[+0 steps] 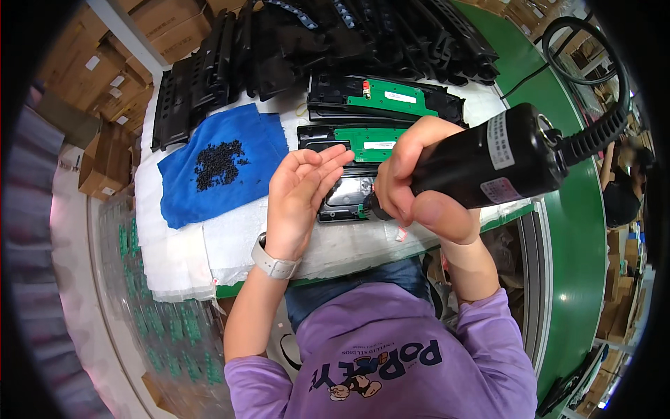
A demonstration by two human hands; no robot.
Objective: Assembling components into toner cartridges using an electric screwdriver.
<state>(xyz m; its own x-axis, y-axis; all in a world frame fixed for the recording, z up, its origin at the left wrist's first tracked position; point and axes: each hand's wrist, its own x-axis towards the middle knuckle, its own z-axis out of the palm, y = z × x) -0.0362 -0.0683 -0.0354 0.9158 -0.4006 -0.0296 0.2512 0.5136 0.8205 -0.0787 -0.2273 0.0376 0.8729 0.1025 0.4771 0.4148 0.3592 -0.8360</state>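
Electric screwdriver (474,164), clamped by fingers of the right hand (399,185), hides part of a black housing (349,192); left hand's (299,188) grip, I can't tell; screws (218,165) heap a blue cloth (262,167).

Black driver (488,157), green boards (363,137), blue cloth (185,199)

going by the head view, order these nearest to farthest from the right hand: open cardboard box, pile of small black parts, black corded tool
1. Black corded tool: gripped in the right hand.
2. Pile of small black parts: on the blue cloth, left of both hands.
3. Open cardboard box: far left, beyond the table.
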